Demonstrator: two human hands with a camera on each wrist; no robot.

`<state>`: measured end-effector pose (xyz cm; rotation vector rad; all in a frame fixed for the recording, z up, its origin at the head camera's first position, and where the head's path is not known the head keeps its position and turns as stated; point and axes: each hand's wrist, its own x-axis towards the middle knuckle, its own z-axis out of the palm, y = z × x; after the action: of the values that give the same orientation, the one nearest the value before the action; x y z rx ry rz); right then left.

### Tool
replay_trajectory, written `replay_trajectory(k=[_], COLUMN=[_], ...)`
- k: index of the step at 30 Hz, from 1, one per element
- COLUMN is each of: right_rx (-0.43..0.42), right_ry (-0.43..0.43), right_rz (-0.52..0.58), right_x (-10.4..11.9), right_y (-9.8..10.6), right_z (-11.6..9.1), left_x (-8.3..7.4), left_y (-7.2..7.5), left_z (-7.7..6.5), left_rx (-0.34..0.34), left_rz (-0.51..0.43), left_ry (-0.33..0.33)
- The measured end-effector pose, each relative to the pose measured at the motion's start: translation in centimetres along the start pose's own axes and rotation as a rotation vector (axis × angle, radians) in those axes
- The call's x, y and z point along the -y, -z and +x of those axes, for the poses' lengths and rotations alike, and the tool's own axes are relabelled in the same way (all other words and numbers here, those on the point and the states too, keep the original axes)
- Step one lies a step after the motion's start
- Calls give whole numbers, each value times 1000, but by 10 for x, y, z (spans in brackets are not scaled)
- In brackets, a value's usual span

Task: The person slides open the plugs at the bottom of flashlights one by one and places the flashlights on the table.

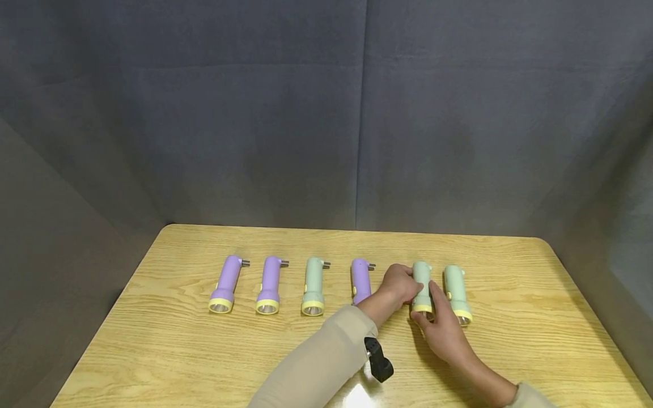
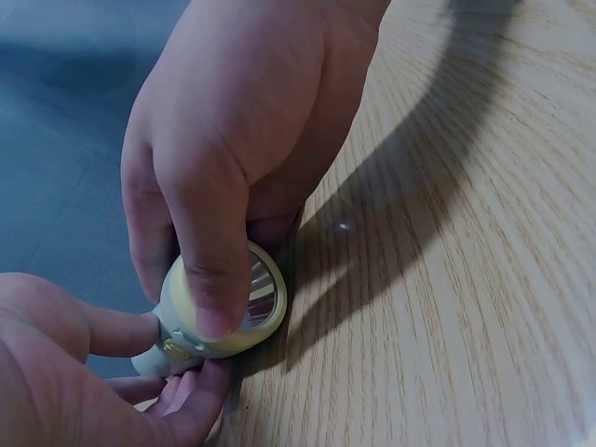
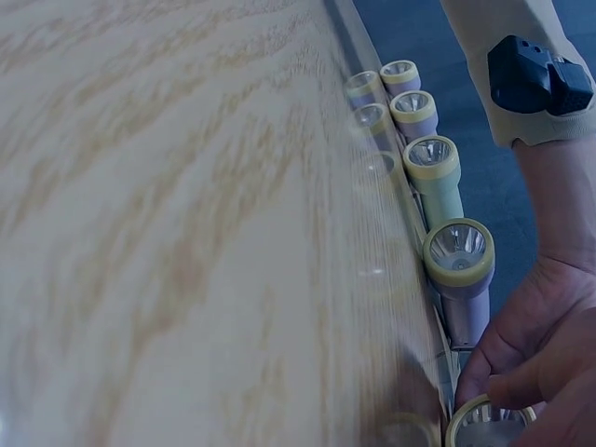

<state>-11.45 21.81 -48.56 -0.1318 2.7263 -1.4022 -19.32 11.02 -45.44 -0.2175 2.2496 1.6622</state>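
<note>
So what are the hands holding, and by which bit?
A pale green, yellow-rimmed tubular flashlight: left hand on its slim body, right hand at its lens end.

High up, the head view faces forward and down over the gripped green flashlight [image 1: 422,296]; left wrist, tight beside it; right wrist, close, looks leftward past it; all three catch it!

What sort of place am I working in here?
Probably a staged booth for tabletop handling, though I can't tell what building it's in. Dark grey drapes enclose three sides of a wood-grain table, and purple and green flashlights are set out in a row.
</note>
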Motion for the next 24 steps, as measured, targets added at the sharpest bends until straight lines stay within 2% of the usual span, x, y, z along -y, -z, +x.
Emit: replay_trajectory(k=[11, 24], right_rx=[-15, -12], right_ry=[-13, -47], right_rz=[-3, 9], right_x=[1, 2], right_y=[-3, -3], right_z=[-1, 0], left_x=[0, -1], left_y=[-1, -1], left_z=[-1, -3], left_rx=[-3, 5], left_rz=[17, -31], left_ry=[-13, 2])
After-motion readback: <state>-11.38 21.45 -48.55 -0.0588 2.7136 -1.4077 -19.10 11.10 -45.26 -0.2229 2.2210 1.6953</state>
